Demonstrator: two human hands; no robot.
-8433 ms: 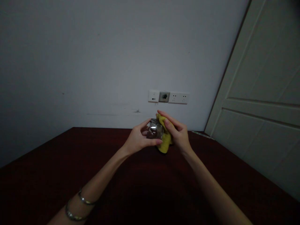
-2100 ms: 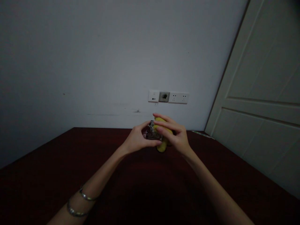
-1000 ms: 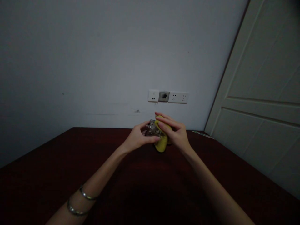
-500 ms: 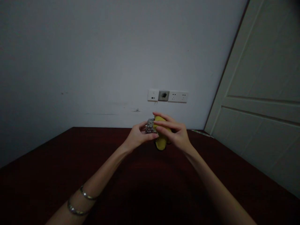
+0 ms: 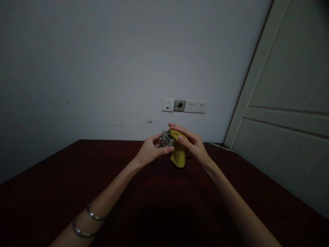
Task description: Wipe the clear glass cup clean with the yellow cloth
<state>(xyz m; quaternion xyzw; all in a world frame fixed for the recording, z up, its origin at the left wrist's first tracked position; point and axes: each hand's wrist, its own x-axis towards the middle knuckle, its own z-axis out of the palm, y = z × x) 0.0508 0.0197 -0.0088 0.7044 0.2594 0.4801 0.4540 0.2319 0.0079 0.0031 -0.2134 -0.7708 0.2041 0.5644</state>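
Left hand (image 5: pixel 149 151) pinches the clear glass (image 5: pixel 167 139) between thumb and fingers above the dark red table (image 5: pixel 77 171), right hand (image 5: pixel 194 143) clasping a yellow cloth (image 5: pixel 179 157) against its right side, a fold hanging below.

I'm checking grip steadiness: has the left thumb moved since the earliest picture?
Yes, slightly: against the wall sockets, the left thumb has shifted up and a little left in the picture.
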